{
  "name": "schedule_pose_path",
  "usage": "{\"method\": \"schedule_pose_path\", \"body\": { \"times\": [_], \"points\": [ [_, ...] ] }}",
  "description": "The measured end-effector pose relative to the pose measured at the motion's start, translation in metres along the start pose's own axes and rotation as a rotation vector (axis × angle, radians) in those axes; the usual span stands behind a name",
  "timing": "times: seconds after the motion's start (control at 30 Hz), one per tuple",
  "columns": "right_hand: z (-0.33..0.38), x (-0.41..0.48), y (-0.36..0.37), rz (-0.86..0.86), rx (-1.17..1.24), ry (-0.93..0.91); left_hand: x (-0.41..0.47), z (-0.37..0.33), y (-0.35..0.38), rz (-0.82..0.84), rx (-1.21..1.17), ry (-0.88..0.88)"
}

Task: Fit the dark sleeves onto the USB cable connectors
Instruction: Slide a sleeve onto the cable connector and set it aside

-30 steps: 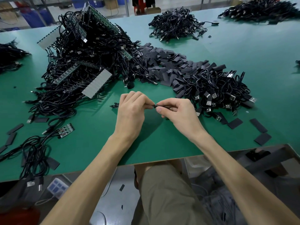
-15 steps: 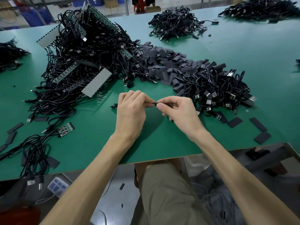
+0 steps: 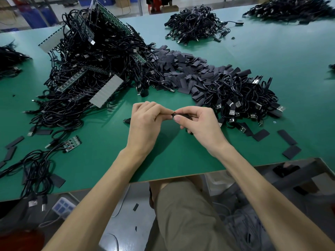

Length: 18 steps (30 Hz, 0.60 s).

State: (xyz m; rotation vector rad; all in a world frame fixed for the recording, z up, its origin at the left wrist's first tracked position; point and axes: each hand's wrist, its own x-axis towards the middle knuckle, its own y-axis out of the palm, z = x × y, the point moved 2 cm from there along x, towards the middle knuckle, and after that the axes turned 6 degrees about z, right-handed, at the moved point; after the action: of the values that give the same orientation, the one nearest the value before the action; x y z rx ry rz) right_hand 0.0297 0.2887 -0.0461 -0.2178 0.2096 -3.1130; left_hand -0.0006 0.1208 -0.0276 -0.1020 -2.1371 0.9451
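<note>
Green table [image 3: 101,165]: L hand [image 3: 145,124] pinches cable [image 3: 127,121], R hand [image 3: 199,125] pinches sleeve [image 3: 182,115] (fingertips [image 3: 178,119] meeting), near front edge.

Green counter [image 3: 181,160]. Left hand [image 3: 145,122] and right hand [image 3: 197,124] meet at the fingertips above it: right pinches a dark sleeve [image 3: 181,115], left grips a cable [image 3: 126,121]. Behind: sleeve pile [image 3: 183,69], between large cable heap [image 3: 94,60] and smaller cable pile [image 3: 241,98].

Green worktable [image 3: 272,57] — grey floor [image 3: 130,220], blue crates [image 3: 36,17] beyond
</note>
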Motion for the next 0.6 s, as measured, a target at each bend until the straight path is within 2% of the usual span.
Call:
{"method": "schedule_pose_path", "body": {
  "times": [0.23, 0.6],
  "points": [
    [-0.0021, -0.0019, -0.0025, -0.055, 0.013, 0.003, 0.0023, 0.0033, -0.0005, 0.08, -0.162, -0.105],
    [-0.0027, -0.0038, -0.0018, -0.033, -0.058, 0.02, -0.0011, 0.005, 0.0019, 0.066, -0.135, -0.122]
  ]
}}
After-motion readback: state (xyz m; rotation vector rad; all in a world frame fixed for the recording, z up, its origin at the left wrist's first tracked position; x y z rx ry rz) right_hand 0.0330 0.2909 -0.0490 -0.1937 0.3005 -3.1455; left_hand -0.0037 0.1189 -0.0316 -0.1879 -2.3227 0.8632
